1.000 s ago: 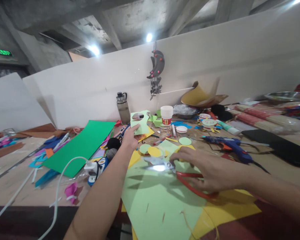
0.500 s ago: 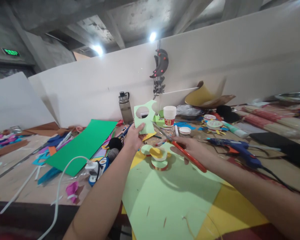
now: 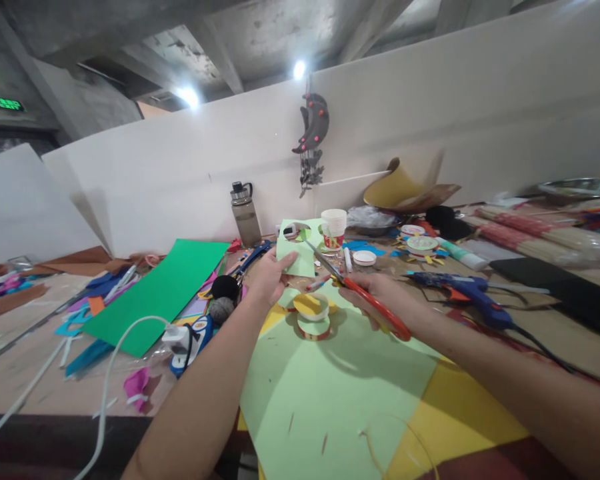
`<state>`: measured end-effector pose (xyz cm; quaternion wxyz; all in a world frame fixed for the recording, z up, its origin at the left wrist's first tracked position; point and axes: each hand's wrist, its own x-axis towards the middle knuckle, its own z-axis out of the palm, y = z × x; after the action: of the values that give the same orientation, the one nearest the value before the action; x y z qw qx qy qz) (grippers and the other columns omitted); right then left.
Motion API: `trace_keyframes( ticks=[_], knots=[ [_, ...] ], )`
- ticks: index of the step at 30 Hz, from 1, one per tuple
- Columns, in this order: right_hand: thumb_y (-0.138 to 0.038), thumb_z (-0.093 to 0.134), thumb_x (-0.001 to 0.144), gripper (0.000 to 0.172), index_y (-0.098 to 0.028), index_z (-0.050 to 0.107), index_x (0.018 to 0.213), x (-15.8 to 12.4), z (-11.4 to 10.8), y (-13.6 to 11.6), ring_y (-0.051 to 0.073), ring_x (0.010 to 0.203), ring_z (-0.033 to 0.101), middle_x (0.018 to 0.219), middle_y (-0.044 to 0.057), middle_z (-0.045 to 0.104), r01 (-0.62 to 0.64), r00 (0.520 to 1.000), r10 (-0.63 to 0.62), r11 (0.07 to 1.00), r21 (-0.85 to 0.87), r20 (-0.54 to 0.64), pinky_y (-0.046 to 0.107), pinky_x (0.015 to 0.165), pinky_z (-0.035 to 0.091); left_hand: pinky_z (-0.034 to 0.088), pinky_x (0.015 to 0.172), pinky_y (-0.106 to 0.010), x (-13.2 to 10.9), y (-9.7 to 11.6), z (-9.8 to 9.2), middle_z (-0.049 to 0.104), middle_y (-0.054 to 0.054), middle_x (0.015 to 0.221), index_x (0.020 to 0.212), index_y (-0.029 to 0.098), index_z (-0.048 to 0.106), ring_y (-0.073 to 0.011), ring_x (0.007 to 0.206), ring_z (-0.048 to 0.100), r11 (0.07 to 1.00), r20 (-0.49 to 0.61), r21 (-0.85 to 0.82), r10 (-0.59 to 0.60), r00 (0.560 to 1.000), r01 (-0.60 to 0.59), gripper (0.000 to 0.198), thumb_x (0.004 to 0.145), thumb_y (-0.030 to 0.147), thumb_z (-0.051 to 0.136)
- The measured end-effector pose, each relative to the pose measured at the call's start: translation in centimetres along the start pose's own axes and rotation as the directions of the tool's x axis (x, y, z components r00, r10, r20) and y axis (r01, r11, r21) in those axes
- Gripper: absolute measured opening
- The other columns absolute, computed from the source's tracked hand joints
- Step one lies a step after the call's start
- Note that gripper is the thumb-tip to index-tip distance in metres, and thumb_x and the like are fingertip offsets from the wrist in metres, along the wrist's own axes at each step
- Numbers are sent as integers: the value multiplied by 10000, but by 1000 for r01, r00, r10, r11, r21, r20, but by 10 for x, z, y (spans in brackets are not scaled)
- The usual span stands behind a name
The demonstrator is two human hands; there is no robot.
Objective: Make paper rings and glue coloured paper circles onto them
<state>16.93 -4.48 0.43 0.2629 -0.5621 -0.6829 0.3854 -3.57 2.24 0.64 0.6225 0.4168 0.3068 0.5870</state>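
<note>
My left hand [image 3: 273, 275] pinches a light green paper piece [image 3: 296, 259] with a round hole cut in it, thumb on the front. My right hand [image 3: 367, 297] is closed round the orange handles of a pair of scissors [image 3: 375, 305]. The blades point up and left, their tips near the paper's right side; I cannot tell whether they touch it. Below the hands, small round paper pieces with yellow and green tops [image 3: 314, 317] stand on a large light green sheet [image 3: 335, 387].
Paper cups [image 3: 334, 230] and a water bottle [image 3: 245, 215] stand at the back. On the right lies a blue glue gun [image 3: 473, 297]. A green sheet [image 3: 155, 293] and a power strip [image 3: 193, 343] with a white cable are on the left. A yellow sheet [image 3: 465, 413] lies underneath.
The green paper has turned and dropped slightly in my left hand, now a little further right and closer to the scissors. My right hand keeps its hold on the scissors. The view shifts slightly.
</note>
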Motion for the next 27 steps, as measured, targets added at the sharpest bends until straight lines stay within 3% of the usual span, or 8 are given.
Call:
trace_keyframes(
  ticks=[6,13,20,24,27],
  knots=[
    [-357,501,873,203,-188,594,934,-4,-4,-4,98,331,475,432,-89,425,40,999,-40,999,-11,6,180,315,362,577,771,-352,0,1,0,745,-76,880,932,141,662,-196,745,704,1000,-15,26,0,1000,0,337,627,169,800],
    [-293,523,857,140,-196,622,871,-6,-2,-9,69,277,380,421,-98,374,-95,995,95,995,-5,-17,170,276,309,582,750,-359,2,-1,-6,745,-81,911,923,153,655,-214,777,707,995,18,89,-43,999,41,317,637,175,789],
    [-226,518,825,108,-197,611,779,-9,2,-8,66,278,370,427,-89,372,-159,987,160,983,-88,4,174,273,311,589,575,-338,0,0,-10,734,-95,879,894,132,664,-203,659,685,970,14,188,-157,987,152,274,640,137,767],
    [-270,510,844,140,-210,632,876,-5,-7,-2,97,317,432,456,-72,425,-166,986,167,979,-116,1,202,306,350,569,550,-291,4,3,-14,724,-86,816,841,120,672,-187,643,679,975,-62,159,-149,987,157,219,638,90,747],
    [-313,500,870,216,-218,664,973,-3,-22,9,150,471,578,577,-6,588,-62,997,47,947,-314,-57,241,429,431,536,517,-243,10,5,-19,711,-59,756,814,130,662,-151,603,652,988,-166,114,-80,983,100,163,666,101,723]
  ],
)
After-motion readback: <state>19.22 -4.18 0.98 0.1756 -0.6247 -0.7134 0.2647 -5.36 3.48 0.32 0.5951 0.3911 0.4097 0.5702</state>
